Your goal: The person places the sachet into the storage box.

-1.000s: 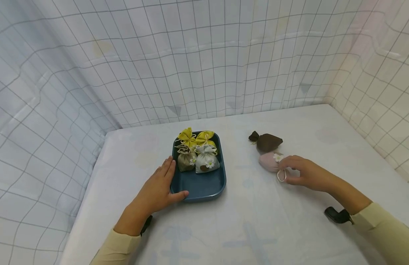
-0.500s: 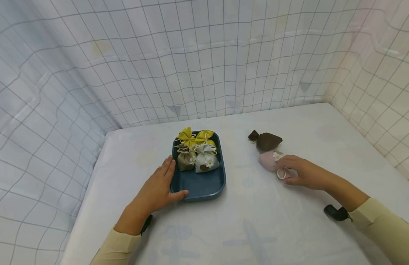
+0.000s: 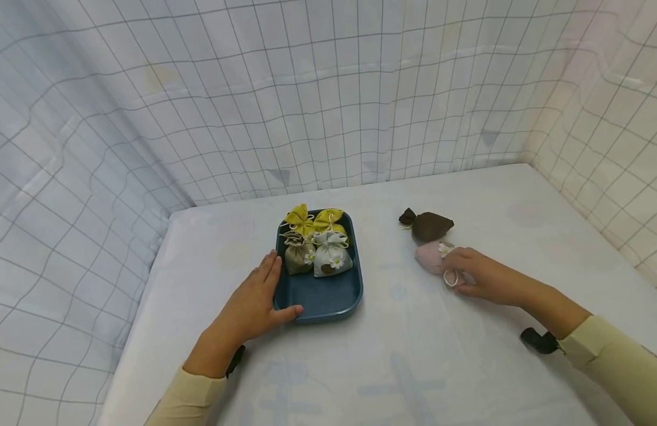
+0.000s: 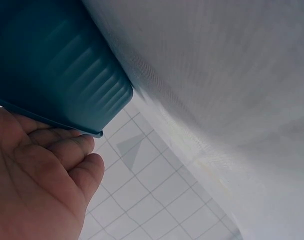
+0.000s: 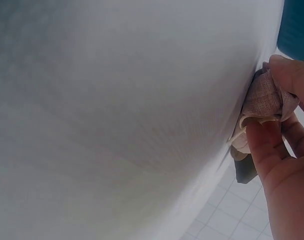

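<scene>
My left hand [image 3: 251, 305] rests on the left rim of a dark blue tray [image 3: 320, 299], its fingers extended along the side and its thumb over the near corner. In the left wrist view the fingers touch the rim of the ribbed tray wall [image 4: 87, 75]. A pink cloth drawstring pouch [image 3: 431, 258] with a white flower lies on the table at the right. My right hand [image 3: 490, 278] pinches the gathered neck of this pouch near its white cord loop. The right wrist view shows thumb and fingers around the pinkish fabric [image 5: 264, 97].
In the tray's far part sit two yellow pouches [image 3: 328, 220], a brown-beige pouch [image 3: 298, 260] and a light grey pouch [image 3: 331, 260] with a flower. Touching or just behind the pink pouch lies a dark brown pouch [image 3: 432, 227]. A white gridded curtain [image 3: 328, 106] surrounds the white-covered table [image 3: 360, 367].
My right hand has shifted only slightly at the pink pouch's neck, and the cord loop has moved a little with it. My left hand and the tray stay put.
</scene>
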Available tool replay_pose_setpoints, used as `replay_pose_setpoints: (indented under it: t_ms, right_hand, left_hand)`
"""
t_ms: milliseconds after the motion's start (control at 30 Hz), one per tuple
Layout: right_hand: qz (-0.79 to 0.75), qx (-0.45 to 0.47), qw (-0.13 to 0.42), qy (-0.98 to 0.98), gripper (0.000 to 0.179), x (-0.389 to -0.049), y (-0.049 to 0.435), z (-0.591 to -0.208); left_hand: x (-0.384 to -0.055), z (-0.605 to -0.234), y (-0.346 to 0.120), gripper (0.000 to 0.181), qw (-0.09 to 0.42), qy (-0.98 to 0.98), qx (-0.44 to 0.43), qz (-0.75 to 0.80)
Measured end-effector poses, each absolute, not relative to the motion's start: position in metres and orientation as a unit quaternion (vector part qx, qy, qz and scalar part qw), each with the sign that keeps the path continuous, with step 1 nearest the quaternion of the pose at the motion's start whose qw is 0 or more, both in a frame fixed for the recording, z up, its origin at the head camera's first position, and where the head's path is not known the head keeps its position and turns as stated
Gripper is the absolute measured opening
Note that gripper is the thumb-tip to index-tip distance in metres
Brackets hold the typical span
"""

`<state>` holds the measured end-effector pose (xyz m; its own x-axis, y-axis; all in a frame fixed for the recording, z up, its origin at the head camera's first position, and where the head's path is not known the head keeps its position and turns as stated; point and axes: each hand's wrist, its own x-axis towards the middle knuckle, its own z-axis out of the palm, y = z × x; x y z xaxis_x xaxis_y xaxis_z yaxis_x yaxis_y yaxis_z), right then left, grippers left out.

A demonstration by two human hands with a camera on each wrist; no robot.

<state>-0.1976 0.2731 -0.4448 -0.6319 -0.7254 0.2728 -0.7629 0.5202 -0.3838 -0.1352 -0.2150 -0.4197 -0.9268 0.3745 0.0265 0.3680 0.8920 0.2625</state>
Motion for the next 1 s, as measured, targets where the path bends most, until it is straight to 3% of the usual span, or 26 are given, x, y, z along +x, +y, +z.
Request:
replay_pose_setpoints:
  t_ms: [400, 1000]
  right_hand:
    - [0.247, 0.434, 0.048, -0.865, 0.032, -0.201, 0.273, -0.447]
    - [0.245, 0.413, 0.042, -0.876, 0.028, -0.203, 0.267, -0.433]
  left_hand:
    - [-0.135, -0.421, -0.216, 0.114, 0.014, 0.972, 0.195, 0.129]
    - [-0.134, -0.419, -0.215, 0.111, 0.007, 0.972, 0.198, 0.125]
